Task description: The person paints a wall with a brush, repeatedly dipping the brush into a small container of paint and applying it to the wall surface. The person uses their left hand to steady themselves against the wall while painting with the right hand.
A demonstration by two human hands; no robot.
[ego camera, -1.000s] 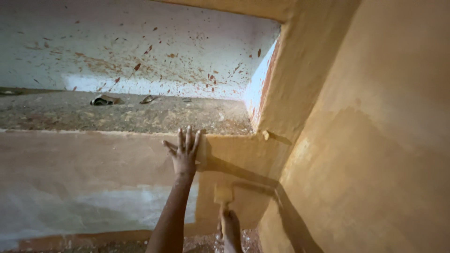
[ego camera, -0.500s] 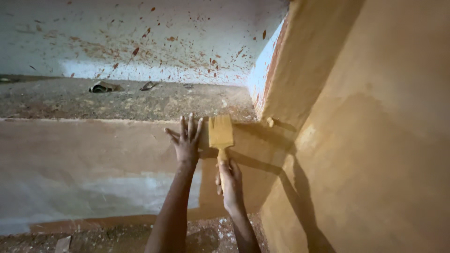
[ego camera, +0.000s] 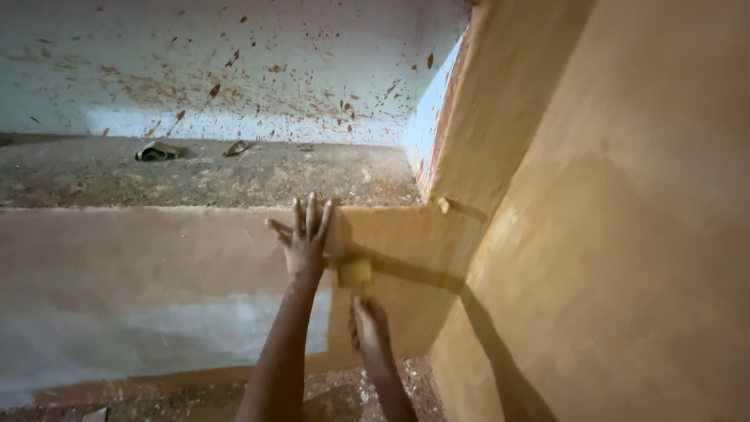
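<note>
- Paint-coated flat brush with a wide yellow-ochre head (ego camera: 353,272) sits against the low wall face, just above the right hand (ego camera: 369,332) and just right of the left hand (ego camera: 303,238).
- Right hand comes up from below; its grip is closed around the brush handle, fingers curled, with the brush head pointing up out of the fist.
- Left hand has no grip on anything: its fingers are spread wide and its palm is pressed flat on the ochre-painted low wall face (ego camera: 172,250), with the fingertips just below the ledge edge.
- The two hands are near each other, the left one higher, with the brush head between them and slightly to the right of the left wrist.
- Above the left hand's spread fingers runs a rough grey concrete ledge (ego camera: 234,176), gritty and dusty.
- Well to the left of both hands, on that ledge, lie a small dark crumpled scrap (ego camera: 156,151) and a smaller brownish bit (ego camera: 237,147).
- Behind the ledge stands a white back wall spattered with reddish-brown flecks (ego camera: 234,62).
- To the right of the brush grip rises a broad ochre-painted side wall (ego camera: 625,234), meeting the low wall face in a corner just right of the brush.
- Below the right hand, at the foot of the wall, the floor strewn with pale debris (ego camera: 367,391) shows between the forearms.
</note>
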